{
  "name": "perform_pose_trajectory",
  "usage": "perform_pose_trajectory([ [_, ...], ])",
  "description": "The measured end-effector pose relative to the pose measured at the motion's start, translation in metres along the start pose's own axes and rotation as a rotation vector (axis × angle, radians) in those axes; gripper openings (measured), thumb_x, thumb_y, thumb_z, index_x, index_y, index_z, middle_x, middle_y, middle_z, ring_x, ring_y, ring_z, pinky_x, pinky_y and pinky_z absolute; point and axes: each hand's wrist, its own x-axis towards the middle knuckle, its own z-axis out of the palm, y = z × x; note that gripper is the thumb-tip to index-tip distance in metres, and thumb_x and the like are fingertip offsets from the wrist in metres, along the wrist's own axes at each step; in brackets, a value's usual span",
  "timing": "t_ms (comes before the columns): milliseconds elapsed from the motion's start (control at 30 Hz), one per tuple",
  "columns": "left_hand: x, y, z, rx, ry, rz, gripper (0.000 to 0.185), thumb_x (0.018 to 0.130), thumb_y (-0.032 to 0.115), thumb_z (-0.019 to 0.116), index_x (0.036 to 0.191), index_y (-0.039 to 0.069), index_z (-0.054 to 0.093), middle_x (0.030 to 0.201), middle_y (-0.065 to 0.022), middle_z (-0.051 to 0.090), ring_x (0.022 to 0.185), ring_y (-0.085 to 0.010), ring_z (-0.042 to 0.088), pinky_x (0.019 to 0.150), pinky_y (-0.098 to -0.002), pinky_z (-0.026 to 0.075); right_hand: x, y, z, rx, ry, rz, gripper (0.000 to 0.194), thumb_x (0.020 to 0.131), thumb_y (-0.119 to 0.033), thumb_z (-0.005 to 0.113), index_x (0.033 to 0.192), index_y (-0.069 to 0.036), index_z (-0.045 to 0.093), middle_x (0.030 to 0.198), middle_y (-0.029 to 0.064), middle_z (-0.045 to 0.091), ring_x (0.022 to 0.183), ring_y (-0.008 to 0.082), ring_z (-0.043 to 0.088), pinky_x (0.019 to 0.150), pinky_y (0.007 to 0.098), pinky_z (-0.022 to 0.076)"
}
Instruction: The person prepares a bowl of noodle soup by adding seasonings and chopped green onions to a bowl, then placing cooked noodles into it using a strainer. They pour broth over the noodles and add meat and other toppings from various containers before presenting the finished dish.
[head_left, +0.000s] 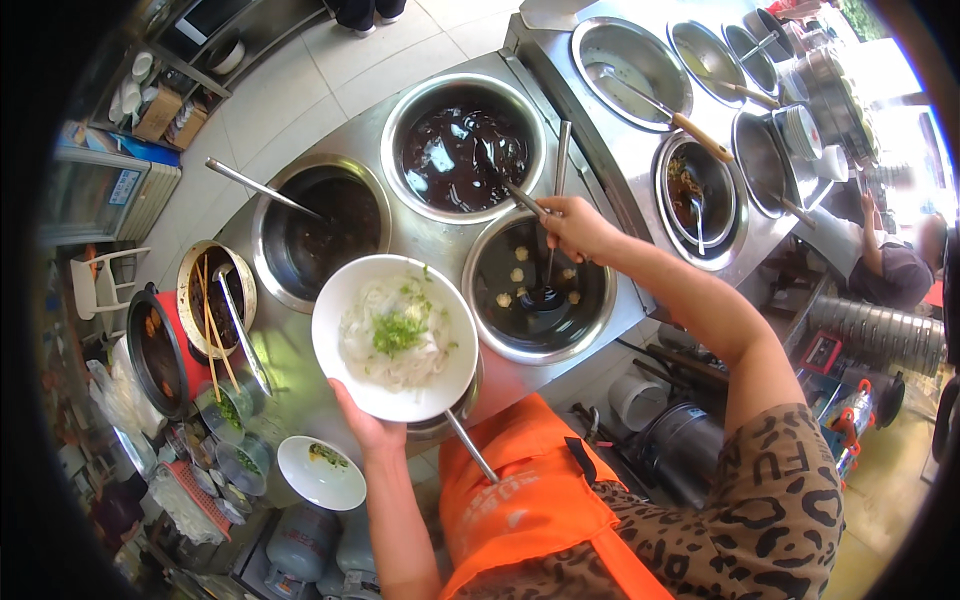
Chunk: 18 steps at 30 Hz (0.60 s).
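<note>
My left hand (373, 426) holds a white bowl (323, 337) from below, over the front of the steel counter. Pale noodles (420, 364) fill its middle, topped with chopped green herbs (399, 332). My right hand (577, 229) grips the metal handle of a ladle (523, 198); its far end goes down into the dark broth (465, 150) in the back pot, so the ladle's bowl is hidden. Beneath that hand sits a nearer pot (478, 315) of dark liquid with several small pale balls and a second ladle (561, 161) standing in it.
Left is another dark pot (262, 255) with a ladle. A pan with chopsticks (204, 315), tubs of chopped greens (238, 471) and a white bowl (322, 484) with seasoning stand near it. At right, more steel pots (581, 60) fill the adjoining counter; a person (889, 262) is beyond.
</note>
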Motion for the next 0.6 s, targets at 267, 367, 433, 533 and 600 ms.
perform_pose_trajectory([
  [267, 0.042, -0.016, 0.005, -0.035, -0.061, 0.060, 0.063, 0.097, 0.048, 0.039, 0.142, 0.005, 0.029, 0.142, -0.0119, 0.038, 0.127, -0.0293, 0.042, 0.104, -0.0457, 0.038, -0.015, 0.002, -0.008, 0.033, -0.013, -0.014, 0.042, 0.094, -0.008, 0.046, 0.136, -0.003, 0.046, 0.064, 0.0033, 0.052, 0.038, 0.0075, 0.039, 0.034, 0.0232, 0.0315],
  [367, 0.048, -0.019, 0.012, -0.041, -0.070, 0.053, 0.064, 0.097, 0.049, 0.038, 0.143, 0.006, 0.028, 0.143, -0.0118, 0.037, 0.129, -0.0287, 0.040, 0.106, -0.0448, 0.035, -0.017, 0.003, -0.009, -0.172, 0.100, -0.080, 0.042, 0.095, -0.008, 0.047, 0.136, -0.002, 0.045, 0.064, 0.0025, 0.051, 0.038, 0.0072, 0.039, 0.034, 0.0229, 0.0312],
  [433, 0.054, -0.020, 0.018, -0.030, -0.052, 0.022, 0.066, 0.097, 0.052, 0.037, 0.144, 0.006, 0.027, 0.145, -0.0114, 0.035, 0.131, -0.0282, 0.037, 0.108, -0.0434, 0.033, -0.016, 0.002, -0.013, -0.118, 0.094, -0.072, 0.041, 0.095, -0.008, 0.046, 0.136, -0.001, 0.044, 0.064, 0.0021, 0.051, 0.038, 0.0064, 0.039, 0.033, 0.0224, 0.0312],
  [533, 0.065, -0.022, 0.025, -0.010, -0.093, 0.028, 0.069, 0.097, 0.053, 0.036, 0.144, 0.005, 0.026, 0.145, -0.0115, 0.035, 0.131, -0.0277, 0.037, 0.108, -0.0423, 0.032, -0.014, 0.002, -0.022, 0.397, -0.052, 0.040, 0.041, 0.097, -0.009, 0.044, 0.137, -0.001, 0.043, 0.067, 0.0021, 0.053, 0.038, 0.0041, 0.036, 0.033, 0.0196, 0.0303],
  [600, 0.073, -0.024, 0.028, -0.006, -0.090, 0.028, 0.069, 0.097, 0.053, 0.036, 0.144, 0.004, 0.026, 0.146, -0.0116, 0.035, 0.132, -0.0274, 0.036, 0.108, -0.0421, 0.032, -0.017, 0.005, -0.028, 0.520, -0.111, 0.076, 0.040, 0.098, -0.009, 0.042, 0.138, -0.002, 0.042, 0.069, 0.0017, 0.053, 0.038, 0.0028, 0.035, 0.033, 0.0176, 0.0289],
])
